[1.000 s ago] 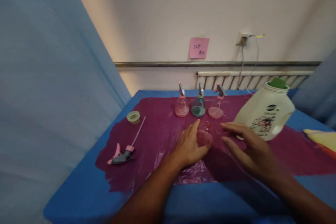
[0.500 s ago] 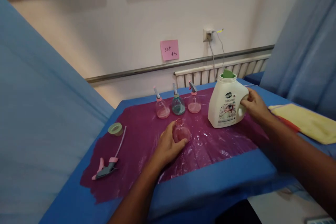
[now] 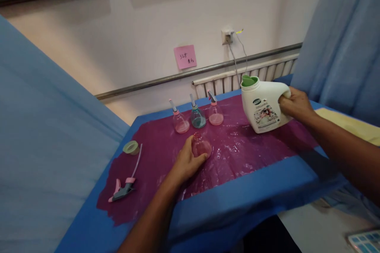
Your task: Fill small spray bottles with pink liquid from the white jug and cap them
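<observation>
My left hand (image 3: 190,159) is wrapped round a pink spray bottle without its head (image 3: 202,148), which stands on the purple plastic sheet. By its handle my right hand (image 3: 297,104) holds a large white detergent jug (image 3: 265,106) with a green spout in its uncapped mouth. The jug is tilted left, raised off the sheet, and its mouth is apart from the bottle. On the left lies a pink and grey trigger spray head (image 3: 123,190) with its tube. A pale green cap (image 3: 131,147) rests just behind it.
Behind the held bottle stand two pink spray bottles (image 3: 181,122) (image 3: 216,115) and a teal one (image 3: 198,118). The purple sheet (image 3: 157,162) covers a blue table (image 3: 237,189). A yellow cloth (image 3: 350,124) lies at right. Blue curtains (image 3: 44,126) hang on both sides.
My right hand has lifted the jug off the sheet and tipped its mouth to the left. My left hand keeps its hold on the bottle. The whole view has shifted slightly.
</observation>
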### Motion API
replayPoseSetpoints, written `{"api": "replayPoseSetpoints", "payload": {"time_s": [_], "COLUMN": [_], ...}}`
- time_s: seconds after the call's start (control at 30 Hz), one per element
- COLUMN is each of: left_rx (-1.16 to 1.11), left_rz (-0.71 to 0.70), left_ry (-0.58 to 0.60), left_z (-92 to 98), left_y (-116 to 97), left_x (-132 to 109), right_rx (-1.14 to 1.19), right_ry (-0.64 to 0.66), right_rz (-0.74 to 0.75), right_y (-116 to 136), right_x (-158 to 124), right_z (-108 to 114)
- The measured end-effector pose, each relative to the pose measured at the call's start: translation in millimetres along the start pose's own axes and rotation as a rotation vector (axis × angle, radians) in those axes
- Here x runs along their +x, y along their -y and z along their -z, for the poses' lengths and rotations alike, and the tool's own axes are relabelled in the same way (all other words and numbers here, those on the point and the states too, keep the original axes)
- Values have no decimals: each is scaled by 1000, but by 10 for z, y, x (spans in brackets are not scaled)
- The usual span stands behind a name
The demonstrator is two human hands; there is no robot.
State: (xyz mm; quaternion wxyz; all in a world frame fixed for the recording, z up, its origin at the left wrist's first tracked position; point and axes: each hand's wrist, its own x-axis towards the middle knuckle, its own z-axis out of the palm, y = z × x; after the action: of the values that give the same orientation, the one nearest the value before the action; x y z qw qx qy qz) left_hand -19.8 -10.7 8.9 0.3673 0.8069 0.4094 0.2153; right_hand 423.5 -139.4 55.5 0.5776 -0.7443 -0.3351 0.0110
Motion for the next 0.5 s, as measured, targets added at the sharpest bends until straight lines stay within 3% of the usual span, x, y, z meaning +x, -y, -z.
{"api": "replayPoseSetpoints", "payload": {"time_s": [0.23,0.5], "left_rx": [-87,-158], "left_rz": [-30,10], "left_ry": [-10,-147], "left_z": [-2,-92], "left_y": [-73,-24], "left_x": [11,53], "right_rx": [-24,-3], "right_ry": [-60,93], "right_rz": [31,132], "right_y": [413,489], "right_x": [-3,13], "right_z": [184,-127]}}
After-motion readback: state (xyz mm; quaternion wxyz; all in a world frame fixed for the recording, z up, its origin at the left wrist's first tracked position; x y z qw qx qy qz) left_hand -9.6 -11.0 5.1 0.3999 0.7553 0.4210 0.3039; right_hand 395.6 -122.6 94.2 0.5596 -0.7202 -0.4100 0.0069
